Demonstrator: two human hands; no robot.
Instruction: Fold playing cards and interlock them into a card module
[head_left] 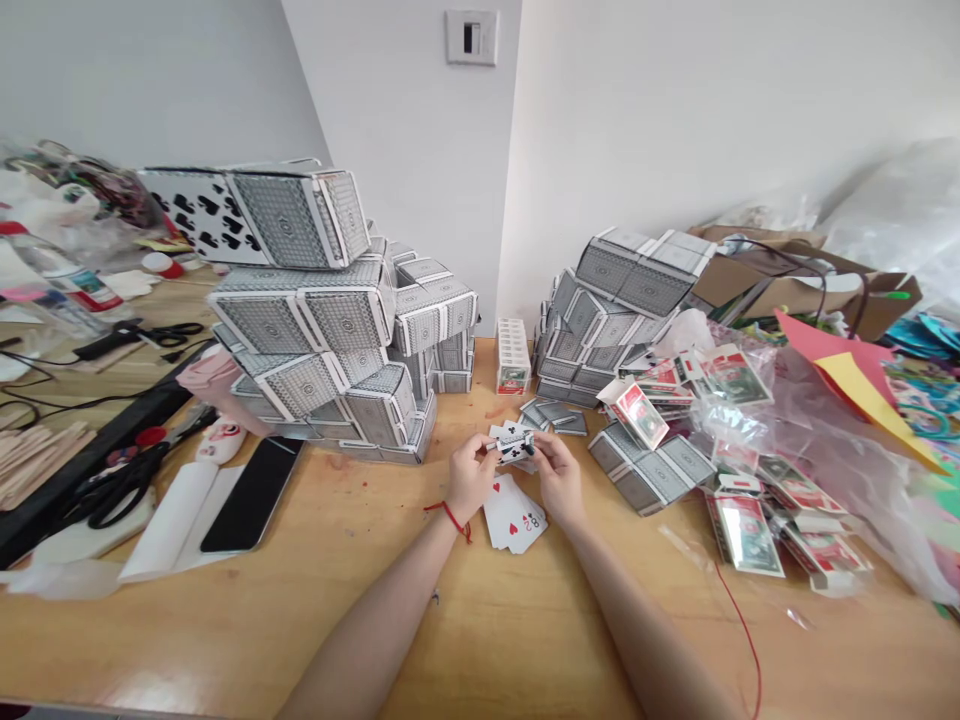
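Both my hands meet over the middle of the table on a playing card [513, 443] with black pips, which looks bent. My left hand [472, 478], with a red string bracelet at its wrist, pinches the card's left end. The right end is between the fingers of my right hand [559, 480]. Just below lies a loose fan of face-up playing cards [513, 515], red hearts showing on top. Behind my fingers is a small pile of cards [553, 415], mostly backs up. Close to my right hand sits a block folded from grey-backed cards [651, 468].
Stacks of card blocks rise at left [307, 320] and right [611, 300]. Between them stands a row of card packs [513, 355]. Opened red card boxes [746, 530] and clear plastic crowd the right. A black phone [251, 497] and black scissors [127, 485] lie at left.
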